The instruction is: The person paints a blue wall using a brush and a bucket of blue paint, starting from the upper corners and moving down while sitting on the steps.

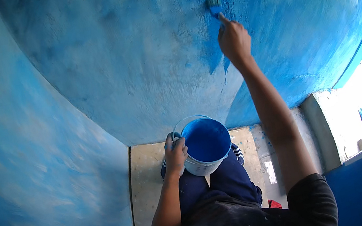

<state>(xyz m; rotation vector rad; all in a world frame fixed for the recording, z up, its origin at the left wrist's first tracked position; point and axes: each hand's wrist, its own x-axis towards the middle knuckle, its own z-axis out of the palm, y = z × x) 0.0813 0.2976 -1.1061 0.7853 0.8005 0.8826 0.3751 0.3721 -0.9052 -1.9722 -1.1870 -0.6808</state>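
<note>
My right hand [235, 40] grips a paintbrush [215, 7] with a blue-coated lower end, the index finger stretched along it. Its bristles press against the wall [143, 58] ahead, where darker blue paint surrounds them and drips run down below. My left hand [175, 152] clasps the side and wire handle of a white plastic bucket [201, 167], held in front of my knees. Inside the bucket is deep blue paint [207, 141]. The bucket's rim is smeared with blue.
A mottled pale-blue side wall [49, 163] meets the front wall at the left. Under me lies a paint-spotted board [148, 176]. At the right, a pale ledge [320, 132] borders a bright opening, with a dark cable [354, 51] along the wall above. A red item [274, 204] lies low beside me.
</note>
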